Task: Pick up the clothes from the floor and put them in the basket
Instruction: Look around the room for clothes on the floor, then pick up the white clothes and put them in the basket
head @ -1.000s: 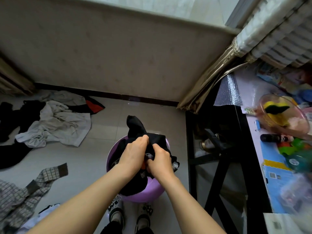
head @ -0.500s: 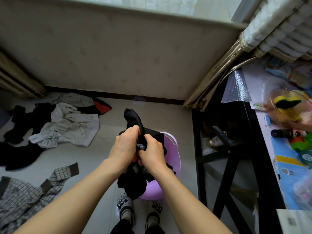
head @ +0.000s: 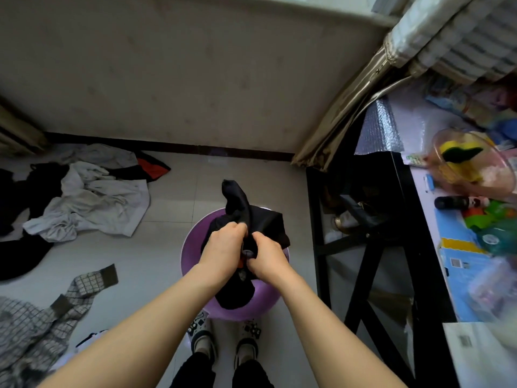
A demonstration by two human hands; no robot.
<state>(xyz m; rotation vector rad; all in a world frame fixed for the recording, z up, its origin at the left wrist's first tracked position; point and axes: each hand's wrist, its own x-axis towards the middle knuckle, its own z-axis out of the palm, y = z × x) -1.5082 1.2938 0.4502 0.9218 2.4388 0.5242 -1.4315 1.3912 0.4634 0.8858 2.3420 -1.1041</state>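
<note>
A purple basket [head: 188, 249] stands on the tiled floor just in front of my feet. Over it I hold a black garment [head: 246, 204]: my left hand [head: 223, 247] and my right hand [head: 265, 257] both grip its bunched cloth, side by side. One end of the garment sticks up beyond my hands and the rest hangs into the basket. On the floor at the left lie a white garment [head: 92, 203], black clothes [head: 19, 247] and a red and black piece [head: 151, 169]. A checked shirt [head: 36, 317] lies at the lower left.
A black table frame [head: 372, 247] stands close to the right of the basket. Its top carries a clear bowl [head: 472, 169], a dark bottle [head: 453, 203] and coloured clutter. A curtain [head: 349, 107] hangs in the corner; the wall runs along the back.
The basket now sits more centred under my hands. My hands keep their grip on the black garment and have barely shifted over the basket.
</note>
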